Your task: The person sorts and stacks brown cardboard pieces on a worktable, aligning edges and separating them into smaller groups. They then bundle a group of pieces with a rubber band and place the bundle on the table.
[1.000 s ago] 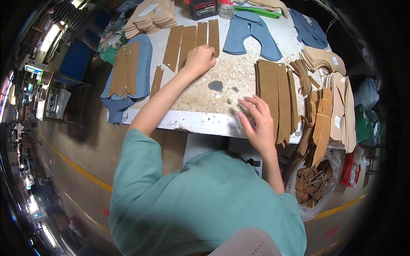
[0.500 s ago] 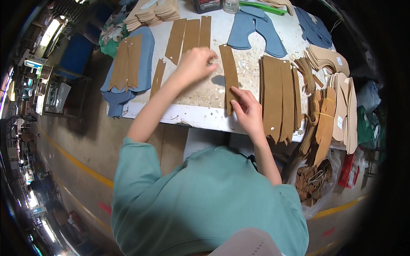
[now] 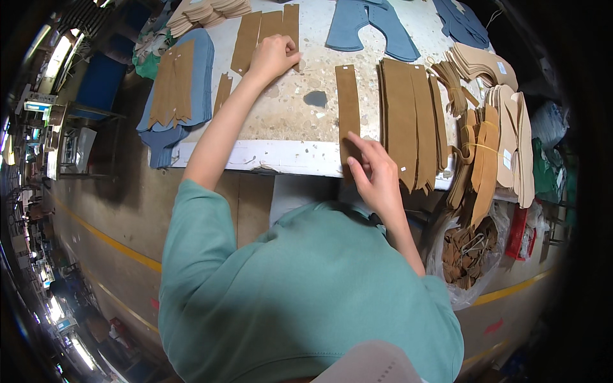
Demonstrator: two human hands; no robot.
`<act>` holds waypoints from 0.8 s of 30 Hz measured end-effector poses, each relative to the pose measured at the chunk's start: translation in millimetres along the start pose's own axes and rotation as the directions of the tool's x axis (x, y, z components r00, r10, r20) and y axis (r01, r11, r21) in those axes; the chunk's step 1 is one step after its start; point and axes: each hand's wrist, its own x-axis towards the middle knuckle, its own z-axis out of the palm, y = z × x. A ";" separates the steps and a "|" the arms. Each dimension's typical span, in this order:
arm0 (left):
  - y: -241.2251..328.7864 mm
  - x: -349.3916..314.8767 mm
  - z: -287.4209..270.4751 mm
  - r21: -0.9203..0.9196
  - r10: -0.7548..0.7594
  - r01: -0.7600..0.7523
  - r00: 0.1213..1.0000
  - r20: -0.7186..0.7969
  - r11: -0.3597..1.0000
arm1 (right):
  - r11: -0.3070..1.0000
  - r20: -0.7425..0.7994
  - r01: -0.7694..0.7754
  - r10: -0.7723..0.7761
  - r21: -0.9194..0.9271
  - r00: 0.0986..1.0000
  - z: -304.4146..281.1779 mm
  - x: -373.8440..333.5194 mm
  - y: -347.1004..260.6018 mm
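My left hand (image 3: 273, 59) is closed, fingertips pressed down at the lower end of the rightmost of several brown strips (image 3: 290, 25); what it pinches, if anything, is hidden. My right hand (image 3: 378, 175) has its fingers and thumb apart, the index fingertip and thumb touching a single brown strip (image 3: 347, 96). That strip lies lengthwise, its near end reaching the table's front edge, with a small white mark at its far end. A dark grey spot (image 3: 315, 98) shows on the table between my hands. Right of the strip lie stacked brown strips (image 3: 399, 115) with notched ends.
Blue cut pieces (image 3: 348, 29) lie at the back, and a blue stack (image 3: 203, 76) with brown notched pieces (image 3: 172, 83) at left. Bundled tan strips (image 3: 488, 143) and beige pieces (image 3: 523, 147) overhang the right edge. Below hangs a plastic bag of scraps (image 3: 469, 258).
My left hand has moved left and away from me, down onto the far strips. The single strip now lies straighter under my right hand. The whole view has shifted slightly.
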 end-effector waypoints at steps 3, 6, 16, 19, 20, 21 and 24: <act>11.9 -6.5 10.9 0.243 0.068 -0.032 0.988 -0.139 0.970 | 0.996 -0.032 -0.006 0.003 -0.093 0.999 5.8 15.2 7.4; 15.4 -0.4 11.6 0.238 -0.034 0.042 0.999 -0.038 0.970 | 0.985 -0.075 0.002 -0.016 -0.172 0.997 11.9 25.8 12.2; 75.1 -69.1 -16.4 -0.081 0.090 -0.081 0.990 0.104 0.993 | 0.954 -0.052 -0.056 0.042 -0.295 0.998 -0.2 37.6 2.6; 108.1 -112.4 -26.3 -0.175 0.125 -0.105 0.987 0.105 0.979 | 0.942 -0.042 -0.058 0.046 -0.330 0.998 -7.4 36.3 -0.2; 118.3 -124.3 -30.5 -0.203 0.117 -0.093 0.987 0.111 0.975 | 0.937 -0.040 -0.054 0.042 -0.346 0.998 -9.0 36.3 -0.7; 128.0 -136.1 -34.5 -0.230 0.108 -0.079 0.987 0.119 0.970 | 0.925 -0.038 -0.061 0.051 -0.374 0.998 -10.2 35.7 -1.4; 143.3 -163.4 -46.8 -0.376 0.116 -0.042 0.978 0.175 0.926 | 0.907 -0.049 -0.057 0.040 -0.418 0.998 -11.2 31.9 -4.5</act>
